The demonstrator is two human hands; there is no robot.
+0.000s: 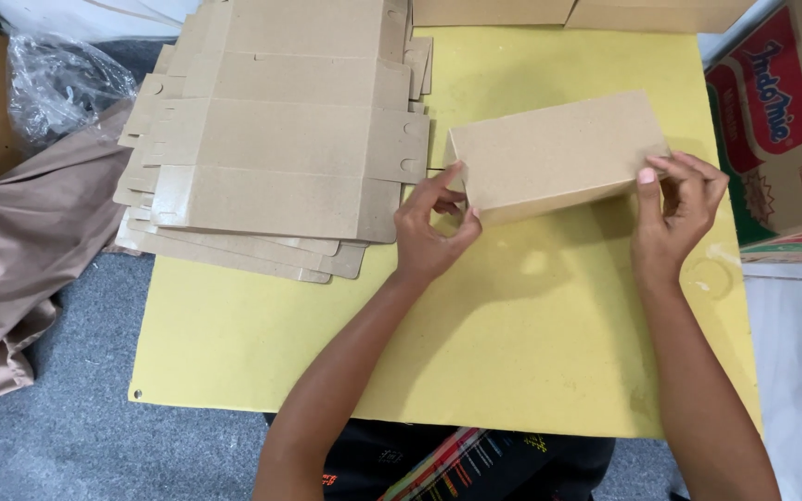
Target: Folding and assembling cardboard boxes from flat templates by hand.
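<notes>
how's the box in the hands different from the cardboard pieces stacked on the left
The box is folded up into a closed block; the stacked pieces lie flat and unfolded. The box is held at both ends by the left hand and right hand; the stack is untouched. Both are plain brown cardboard.

Left hand [430, 228] and right hand [677, 206] gripped opposite ends of a folded rectangular brown cardboard box [554, 153]; flat brown cardboard blanks [280, 139] lay stacked beyond the left hand.

Flat blanks [275, 148] left of box [554, 153]
</notes>
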